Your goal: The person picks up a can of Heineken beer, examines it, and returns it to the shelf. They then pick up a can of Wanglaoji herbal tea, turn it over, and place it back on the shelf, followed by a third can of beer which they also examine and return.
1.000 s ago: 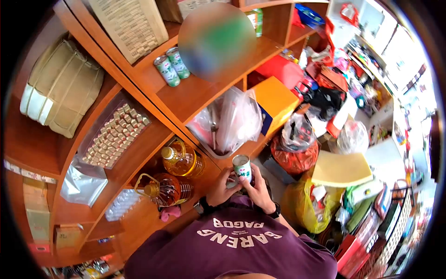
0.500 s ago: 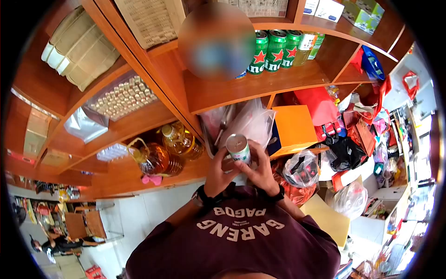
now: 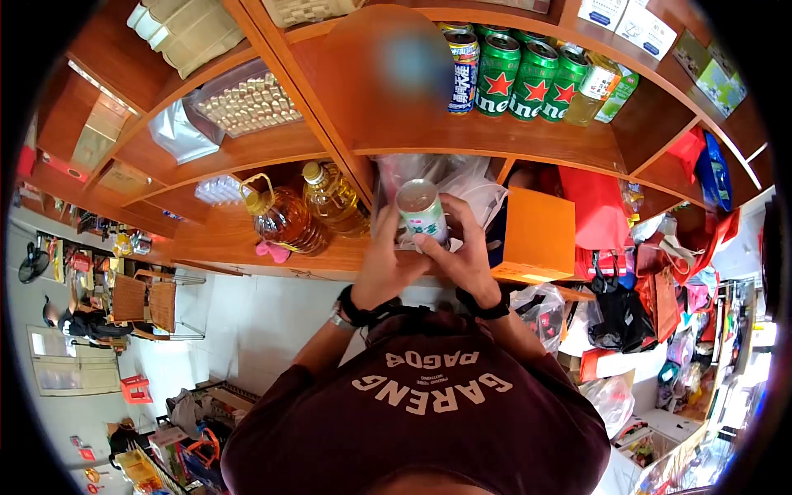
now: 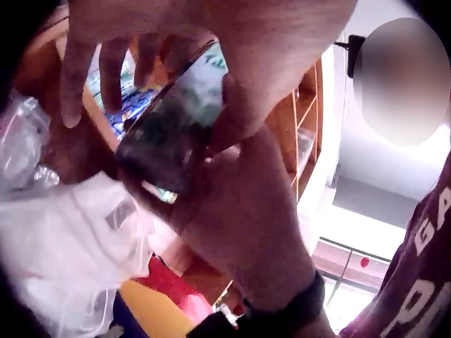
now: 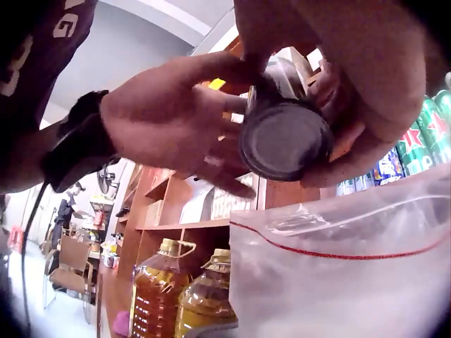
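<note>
A small pale-green printed can [image 3: 425, 219] is held upright in front of the shelves in the head view. My right hand [image 3: 468, 256] grips it, with fingers curled round its side. My left hand [image 3: 389, 266] is beside the can, its thumb side close to it. In the right wrist view the dark round end of the can [image 5: 285, 141] shows between my right hand [image 5: 373, 77] and my left hand [image 5: 169, 116], whose fingers are extended. The left wrist view has my left hand [image 4: 268, 42] over the shaded can [image 4: 190, 98]; whether its thumb touches is unclear.
Green cans [image 3: 497, 74] and a blue can [image 3: 462, 73] line the upper shelf. Oil bottles [image 3: 285, 221] are at the lower left. Beyond the hands lie plastic bags [image 3: 483, 194] and an orange box [image 3: 538, 235]. A person [image 3: 74, 322] is far left.
The head view has swung, bringing more of the green cans and floor into sight. The held can appears larger and higher in the view. Both hands remain around or beside it.
</note>
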Available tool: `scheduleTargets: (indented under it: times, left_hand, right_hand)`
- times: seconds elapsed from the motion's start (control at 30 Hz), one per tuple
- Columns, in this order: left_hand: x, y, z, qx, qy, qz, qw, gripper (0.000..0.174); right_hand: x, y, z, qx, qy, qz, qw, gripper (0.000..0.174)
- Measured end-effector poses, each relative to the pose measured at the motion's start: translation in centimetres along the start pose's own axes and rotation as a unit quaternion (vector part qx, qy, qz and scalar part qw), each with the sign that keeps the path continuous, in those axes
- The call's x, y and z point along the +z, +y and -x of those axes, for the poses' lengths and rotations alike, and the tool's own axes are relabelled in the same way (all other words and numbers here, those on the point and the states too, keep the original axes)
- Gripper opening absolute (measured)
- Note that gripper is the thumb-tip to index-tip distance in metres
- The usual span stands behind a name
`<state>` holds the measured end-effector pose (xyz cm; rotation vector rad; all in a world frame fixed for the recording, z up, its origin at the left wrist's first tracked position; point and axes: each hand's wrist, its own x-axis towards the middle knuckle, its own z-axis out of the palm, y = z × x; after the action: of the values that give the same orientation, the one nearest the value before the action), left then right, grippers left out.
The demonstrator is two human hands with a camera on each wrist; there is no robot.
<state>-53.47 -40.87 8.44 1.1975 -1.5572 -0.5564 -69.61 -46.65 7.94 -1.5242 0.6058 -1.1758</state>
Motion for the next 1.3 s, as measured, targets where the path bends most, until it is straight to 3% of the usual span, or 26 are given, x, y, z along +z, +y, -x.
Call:
scheduleTargets:
  times: [0.03,0.07,0.13,0.23,0.33,0.4,0.47,0.53,0.6,0.63,0.67,0.73,0.8,0.83,0.93,1.07,1.13,1.17,1.2,1.3]
  left_hand:
    - [-0.6,1.4,-0.8,0.035,-0.003,-0.060,0.998,0.083]
    - [-1.3,3.5,-1.5,-0.025,-0.002,-0.005,1.000,0.084]
    - [-3.5,5.2,-3.2,0.053,-0.080,-0.159,0.983,0.072]
    - [-5.4,6.8,-5.4,0.058,-0.111,-0.213,0.969,0.054]
    - [-5.8,9.0,-7.2,0.059,-0.139,-0.265,0.952,0.059]
    - [-5.6,9.4,-7.9,0.055,-0.130,-0.314,0.939,0.054]
    - [-5.6,10.0,-8.9,0.069,-0.134,-0.271,0.951,0.047]
    - [-5.8,9.7,-10.2,0.072,-0.100,-0.234,0.964,0.041]
    - [-6.3,8.6,-12.2,0.107,-0.058,-0.270,0.955,0.038]
    - [-6.6,9.6,-13.1,0.062,-0.050,-0.300,0.950,0.037]
    - [-7.2,7.7,-14.5,0.124,-0.030,-0.323,0.938,0.036]
    - [-7.7,7.8,-16.4,0.134,-0.004,-0.405,0.904,0.034]
    - [-8.0,6.3,-18.8,0.146,0.013,-0.452,0.880,0.033]
    - [-8.2,6.0,-20.1,0.085,0.000,-0.480,0.873,0.034]
    - [-8.7,4.5,-23.8,0.011,-0.030,-0.513,0.858,0.038]
    - [-8.9,2.0,-27.6,0.000,-0.060,-0.564,0.823,0.040]
    - [-8.8,1.9,-29.3,-0.078,-0.106,-0.559,0.819,0.043]
    - [-8.8,1.6,-29.7,-0.085,-0.109,-0.560,0.817,0.043]
    - [-8.8,1.2,-30.2,-0.091,-0.111,-0.561,0.815,0.044]
    - [-8.8,0.0,-31.8,-0.083,-0.118,-0.569,0.809,0.047]
  right_hand:
    - [-0.2,0.3,0.0,-0.012,-0.006,0.020,1.000,0.063]
    - [-0.5,0.6,0.0,-0.026,-0.012,0.041,0.999,0.062]
    - [-0.9,0.7,-0.2,-0.019,-0.006,0.018,1.000,0.062]
    - [-1.1,1.1,-0.6,-0.041,-0.013,0.035,0.998,0.063]
    - [-1.1,1.0,-1.5,-0.037,-0.034,0.014,0.999,0.062]
    - [-1.3,0.8,-2.3,-0.050,-0.053,0.018,0.997,0.064]
    - [-1.3,1.4,-3.6,-0.040,-0.051,-0.060,0.996,0.064]
    - [-1.1,1.6,-5.3,-0.068,-0.059,-0.054,0.994,0.069]
    - [-0.8,1.4,-6.6,-0.121,0.036,0.006,0.992,0.073]
    - [-0.8,0.9,-6.7,-0.094,0.042,-0.005,0.995,0.074]
    - [-0.6,0.8,-6.6,-0.098,0.031,-0.004,0.995,0.074]
    - [0.2,0.7,-6.0,-0.115,0.048,-0.057,0.991,0.068]
    - [1.4,0.0,-4.8,-0.121,0.001,-0.111,0.986,0.065]
    - [1.8,0.4,-4.6,-0.115,-0.025,-0.100,0.988,0.065]
    - [2.3,0.5,-3.0,-0.098,-0.080,-0.104,0.986,0.065]
    - [2.3,0.5,-0.4,-0.081,-0.131,-0.168,0.974,0.062]
    - [2.8,0.8,0.7,-0.064,-0.147,-0.124,0.979,0.057]
    - [2.7,0.8,1.3,-0.095,-0.173,-0.086,0.977,0.053]
    - [2.4,0.5,1.8,-0.015,-0.247,-0.162,0.955,0.050]
    - [3.0,-0.4,2.8,-0.089,-0.311,-0.043,0.945,0.046]
